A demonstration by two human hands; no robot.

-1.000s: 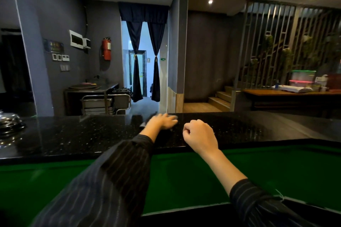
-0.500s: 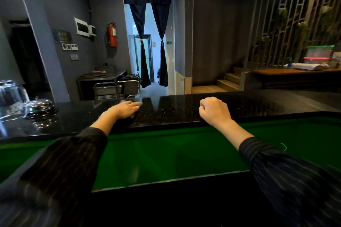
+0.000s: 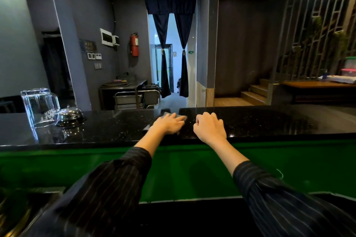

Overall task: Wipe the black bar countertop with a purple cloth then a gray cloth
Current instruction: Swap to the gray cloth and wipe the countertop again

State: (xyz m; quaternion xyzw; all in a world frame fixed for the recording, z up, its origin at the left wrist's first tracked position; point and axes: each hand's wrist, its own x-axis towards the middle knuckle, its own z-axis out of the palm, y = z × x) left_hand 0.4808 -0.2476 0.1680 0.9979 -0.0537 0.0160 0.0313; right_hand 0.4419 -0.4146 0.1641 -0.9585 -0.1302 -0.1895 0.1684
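The black speckled bar countertop (image 3: 260,121) runs across the middle of the view. My left hand (image 3: 169,123) lies flat, palm down, pressing a gray cloth (image 3: 182,117) onto the counter; only the cloth's edges show around the fingers and near the wrist. Just to the right, my right hand (image 3: 209,127) rests on the counter's near edge as a loose fist with nothing in it. No purple cloth is in view.
On the counter's left stand an upturned clear glass pitcher (image 3: 39,107) and a silver call bell (image 3: 70,114). A green panel (image 3: 289,163) drops below the counter's near edge. A sink corner (image 3: 23,209) shows at bottom left.
My left hand with the cloth slid left along the counter, then came back right, close beside my right hand. The view shifted left, bringing the pitcher and bell into sight.
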